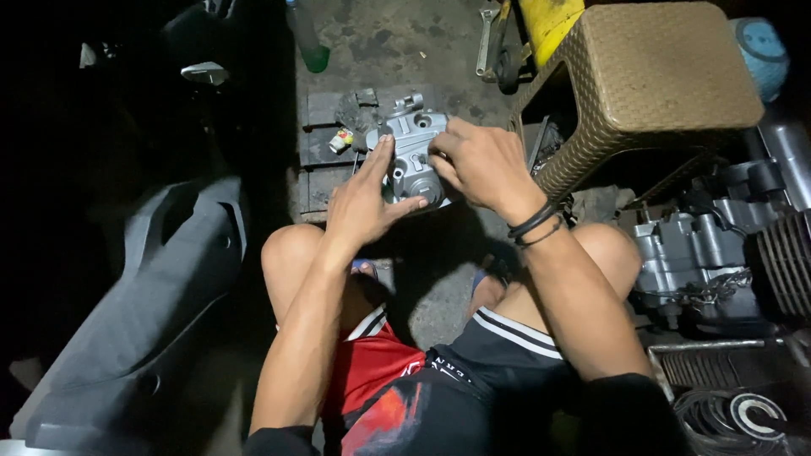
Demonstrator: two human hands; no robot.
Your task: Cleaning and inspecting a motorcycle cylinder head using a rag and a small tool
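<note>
We look down past our knees at a grey cast-metal engine part (411, 156), which sits on a dark slatted board (319, 143) on the concrete floor (397, 38), just ahead of our legs. Our left hand (365, 198) rests against the part's near-left side, fingers spread flat and the thumb hooked under its lower edge, so this grip is a loose steadying hold on the part rather than a clench. Our right hand (481, 165) lies over the part's right side with the fingertips curled onto its top face; whether it pinches something small there we cannot tell, since the fingers cover the spot. Two dark bands (534, 226) circle the right wrist.

Of containers we see few: a green-bottomed bottle (311, 44) stands beyond the board, its top cut off by the frame edge and its contents unclear. A small white and red object (341, 139) lies on the board just left of the part.

A woven brown stool (642, 76) stands to the right, with tools (494, 42) near it. An engine block (710, 253) sits at far right, partly cropped. A grey plastic panel (144, 312) fills the left, and everything beyond it is lost in darkness.
</note>
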